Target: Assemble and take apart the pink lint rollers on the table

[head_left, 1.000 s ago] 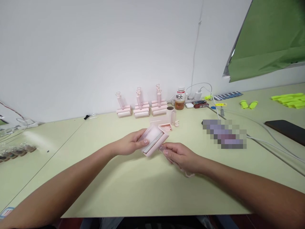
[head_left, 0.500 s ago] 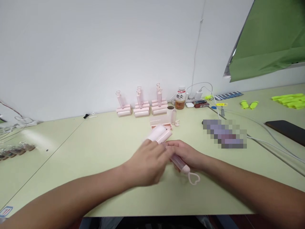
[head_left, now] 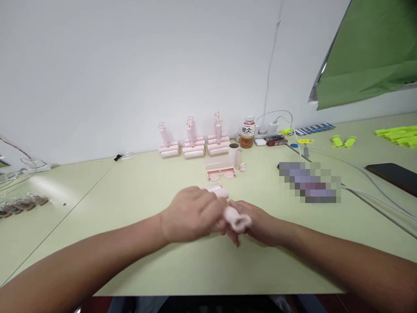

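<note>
Both my hands are closed around a pink lint roller [head_left: 219,191] above the table's middle. My left hand [head_left: 193,215] wraps it from the left and covers most of its length. My right hand [head_left: 260,221] grips it from the right near the handle's heart-shaped loop [head_left: 239,221], which is blurred and points towards me. Just beyond my hands lies an opened pink roller case [head_left: 221,174]. Next to it stand a white sticky-paper roll [head_left: 233,152] and a clear pink handle [head_left: 238,158], with a small pink loop piece [head_left: 243,167] beside them.
Several assembled pink lint rollers [head_left: 194,150] stand along the wall. A supplement bottle [head_left: 247,132], a charger [head_left: 273,127] and white cables are to their right. A pixelated object [head_left: 308,182], a dark phone [head_left: 392,176] and yellow-green pieces [head_left: 399,135] occupy the right side.
The roller has turned and come nearer, its loop now closer to my fingers and facing me. My left hand has shifted left and the case behind is now uncovered.
</note>
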